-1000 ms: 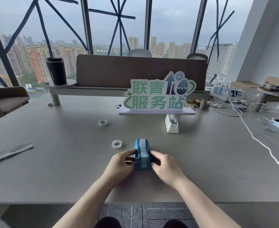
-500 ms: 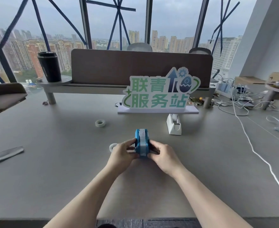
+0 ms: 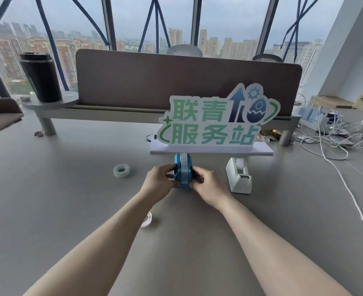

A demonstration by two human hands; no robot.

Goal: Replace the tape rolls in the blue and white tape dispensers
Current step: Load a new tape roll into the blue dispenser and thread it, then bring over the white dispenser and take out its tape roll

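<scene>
The blue tape dispenser stands on the grey table, just in front of a sign, with a tape roll showing in its top. My left hand grips its left side and my right hand grips its right side. The white tape dispenser stands to the right of my right hand, untouched. One loose tape roll lies on the table to the left. A second tape roll lies nearer me, half hidden behind my left forearm.
A green and white sign on a white base stands right behind the blue dispenser. A black cup sits on a raised shelf at the back left. Tangled white cables spread over the right side of the table.
Both hands have carried the blue dispenser away from me, up to the sign's base and level with the white dispenser. The near tape roll now lies behind my left forearm.
</scene>
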